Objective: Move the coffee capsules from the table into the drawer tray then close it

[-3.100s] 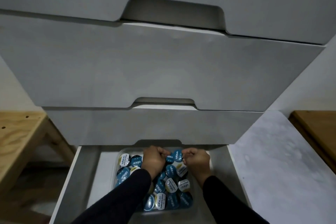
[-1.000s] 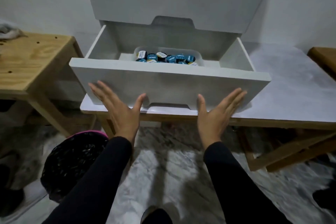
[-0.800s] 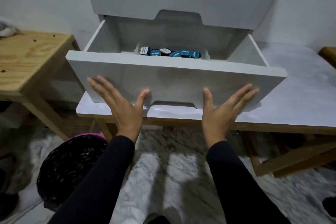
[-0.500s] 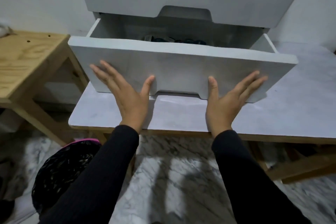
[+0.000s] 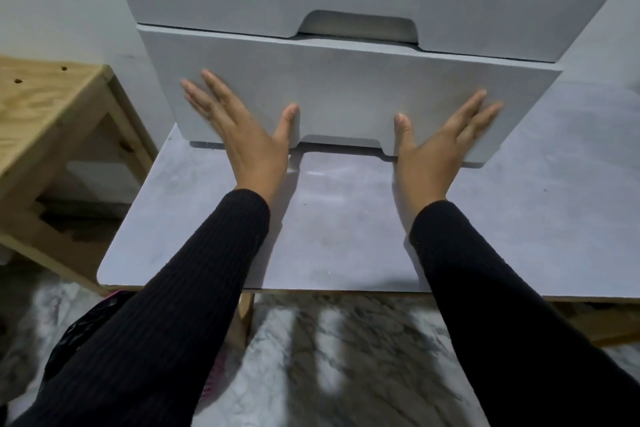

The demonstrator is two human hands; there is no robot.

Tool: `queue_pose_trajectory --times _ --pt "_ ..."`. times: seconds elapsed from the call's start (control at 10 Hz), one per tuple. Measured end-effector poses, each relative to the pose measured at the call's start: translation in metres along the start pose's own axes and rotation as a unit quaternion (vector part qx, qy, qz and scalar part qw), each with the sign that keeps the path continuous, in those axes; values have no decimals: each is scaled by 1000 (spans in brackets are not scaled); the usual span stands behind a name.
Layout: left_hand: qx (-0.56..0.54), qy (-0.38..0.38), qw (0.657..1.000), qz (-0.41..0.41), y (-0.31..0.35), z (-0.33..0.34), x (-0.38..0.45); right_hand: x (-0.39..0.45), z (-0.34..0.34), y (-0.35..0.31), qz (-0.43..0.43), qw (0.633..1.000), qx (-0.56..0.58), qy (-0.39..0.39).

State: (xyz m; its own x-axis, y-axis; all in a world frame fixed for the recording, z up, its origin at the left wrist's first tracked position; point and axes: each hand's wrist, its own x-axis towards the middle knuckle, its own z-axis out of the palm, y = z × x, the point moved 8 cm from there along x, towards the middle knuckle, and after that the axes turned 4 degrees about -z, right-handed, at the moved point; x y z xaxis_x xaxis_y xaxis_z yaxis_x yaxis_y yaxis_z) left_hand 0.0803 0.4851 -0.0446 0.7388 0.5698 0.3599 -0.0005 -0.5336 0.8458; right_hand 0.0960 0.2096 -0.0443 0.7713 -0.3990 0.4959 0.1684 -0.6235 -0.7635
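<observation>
Pressing flat, we spread our left hand [image 5: 242, 128] and right hand [image 5: 440, 142] open on the drawer front [image 5: 346, 90], gripping nothing, so the push stays even. The drawer looks almost shut; the capsules are out of sight, presumably inside.

We see a matt, smooth white drawer front [image 5: 346, 87], a matt grey table top [image 5: 346, 236], raw grainy wood bench [image 5: 45, 114] at nine o'clock, ribbed knit black sleeves [image 5: 194, 281].
</observation>
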Motion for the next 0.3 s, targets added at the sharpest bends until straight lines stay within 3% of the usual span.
queue_pose_trajectory --times 0.2,0.3 --pt "22 -55 998 -22 9 -5 3 9 -3 -5 17 995 -81 -63" --pt "23 -71 997 -28 17 -45 -29 -10 -32 -23 14 987 -91 -135"
